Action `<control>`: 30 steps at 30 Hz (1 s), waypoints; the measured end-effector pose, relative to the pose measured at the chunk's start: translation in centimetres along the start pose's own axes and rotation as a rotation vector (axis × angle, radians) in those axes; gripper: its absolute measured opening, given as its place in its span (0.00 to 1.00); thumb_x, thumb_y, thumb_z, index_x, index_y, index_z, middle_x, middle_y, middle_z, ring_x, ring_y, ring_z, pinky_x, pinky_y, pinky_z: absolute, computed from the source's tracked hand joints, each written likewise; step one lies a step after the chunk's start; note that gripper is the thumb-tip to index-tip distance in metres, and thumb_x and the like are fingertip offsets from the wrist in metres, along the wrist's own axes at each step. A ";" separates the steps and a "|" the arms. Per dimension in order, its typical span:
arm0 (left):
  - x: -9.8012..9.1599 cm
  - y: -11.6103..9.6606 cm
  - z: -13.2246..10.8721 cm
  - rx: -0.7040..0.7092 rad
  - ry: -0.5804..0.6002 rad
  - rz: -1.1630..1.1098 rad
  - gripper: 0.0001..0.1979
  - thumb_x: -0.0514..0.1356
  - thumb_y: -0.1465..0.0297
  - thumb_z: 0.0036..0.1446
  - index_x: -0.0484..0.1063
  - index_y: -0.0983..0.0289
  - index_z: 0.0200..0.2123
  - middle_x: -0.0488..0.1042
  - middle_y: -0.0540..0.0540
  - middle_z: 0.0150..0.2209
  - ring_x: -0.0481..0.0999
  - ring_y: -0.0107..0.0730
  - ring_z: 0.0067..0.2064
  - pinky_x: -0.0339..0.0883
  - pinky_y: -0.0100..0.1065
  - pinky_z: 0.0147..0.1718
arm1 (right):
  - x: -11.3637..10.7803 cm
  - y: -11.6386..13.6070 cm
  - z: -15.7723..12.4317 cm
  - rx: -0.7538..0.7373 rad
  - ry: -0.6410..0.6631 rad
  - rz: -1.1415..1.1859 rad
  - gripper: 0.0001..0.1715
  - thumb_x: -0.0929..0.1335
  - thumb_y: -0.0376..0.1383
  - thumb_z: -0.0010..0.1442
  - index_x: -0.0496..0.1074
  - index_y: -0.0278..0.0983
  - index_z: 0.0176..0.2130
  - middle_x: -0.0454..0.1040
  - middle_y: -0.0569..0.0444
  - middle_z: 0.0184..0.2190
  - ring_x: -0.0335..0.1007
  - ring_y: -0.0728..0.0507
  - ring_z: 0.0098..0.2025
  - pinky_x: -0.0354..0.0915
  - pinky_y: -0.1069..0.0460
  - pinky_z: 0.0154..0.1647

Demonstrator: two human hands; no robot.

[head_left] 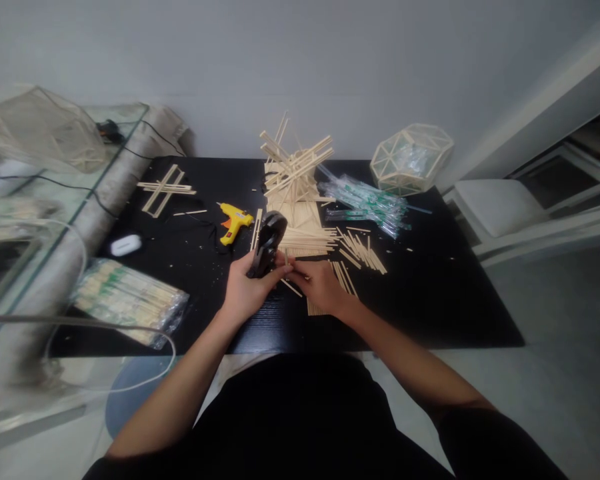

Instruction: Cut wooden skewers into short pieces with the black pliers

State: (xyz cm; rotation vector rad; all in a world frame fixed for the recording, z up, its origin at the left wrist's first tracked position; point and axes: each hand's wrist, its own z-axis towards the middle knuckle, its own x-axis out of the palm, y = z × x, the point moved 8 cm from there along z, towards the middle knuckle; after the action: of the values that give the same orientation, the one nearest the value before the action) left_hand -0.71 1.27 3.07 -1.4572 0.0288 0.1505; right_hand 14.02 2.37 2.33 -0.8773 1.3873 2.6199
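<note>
My left hand (244,291) is closed round the handles of a black cutter (267,245) held over the black table (430,293). My right hand (320,285) pinches a thin wooden stick (291,287) against the tool, fingers pressed together. Just beyond my hands lies a pile of cut sticks (305,241), with more loose short sticks (363,252) to the right. Behind it stands a built structure of glued sticks (294,170).
A yellow glue gun (234,221) lies left of the pile, with crossed sticks (165,189) further left. Packs of sticks in wrappers (130,300) sit at the near left, green wrappers (367,202) and a stick polyhedron (411,159) at the back right. A glass table (55,200) stands left.
</note>
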 end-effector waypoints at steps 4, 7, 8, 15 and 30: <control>0.1 -0.1 0.0 -0.022 0.019 0.002 0.10 0.72 0.67 0.52 0.75 0.64 0.32 0.79 0.51 0.33 0.72 0.24 0.26 0.69 0.29 0.26 | 0.2 -0.3 0.0 0.001 0.015 -0.025 0.16 0.67 0.41 0.72 0.82 0.36 0.40 0.83 0.52 0.30 0.79 0.45 0.29 0.69 0.54 0.34; -0.3 -1.0 -0.2 0.023 0.029 0.067 0.11 0.72 0.65 0.53 0.77 0.64 0.35 0.81 0.52 0.36 0.78 0.30 0.33 0.74 0.33 0.37 | 0.3 -0.3 -0.1 0.005 0.020 -0.006 0.13 0.68 0.39 0.72 0.83 0.37 0.42 0.85 0.52 0.33 0.81 0.45 0.31 0.70 0.54 0.35; -0.6 -1.3 -0.4 0.038 0.035 0.096 0.11 0.71 0.64 0.55 0.77 0.63 0.37 0.82 0.53 0.38 0.80 0.33 0.37 0.75 0.34 0.42 | 0.4 -0.3 -0.1 0.006 0.021 0.010 0.12 0.69 0.39 0.71 0.83 0.37 0.43 0.85 0.52 0.35 0.82 0.45 0.33 0.71 0.54 0.37; -4.8 -2.7 -1.9 0.080 0.091 0.641 0.12 0.60 0.60 0.65 0.73 0.61 0.46 0.80 0.52 0.39 0.79 0.36 0.38 0.72 0.35 0.42 | 0.5 -0.4 -0.2 0.049 0.002 0.072 0.09 0.71 0.38 0.69 0.83 0.40 0.43 0.86 0.53 0.41 0.85 0.42 0.43 0.76 0.51 0.46; -2.2 -4.0 -3.4 0.256 0.301 1.525 0.24 0.57 0.69 0.63 0.66 0.69 0.62 0.75 0.66 0.47 0.75 0.55 0.48 0.68 0.48 0.46 | 0.8 -1.4 -0.2 0.048 0.046 -0.113 0.07 0.71 0.33 0.68 0.83 0.37 0.42 0.84 0.51 0.32 0.81 0.44 0.34 0.67 0.54 0.36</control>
State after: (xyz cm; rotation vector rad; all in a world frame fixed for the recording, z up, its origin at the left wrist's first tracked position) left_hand -2.13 -2.67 6.83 -0.9081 1.3578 1.1042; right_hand 13.81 2.88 0.79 -0.9850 1.3627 2.4882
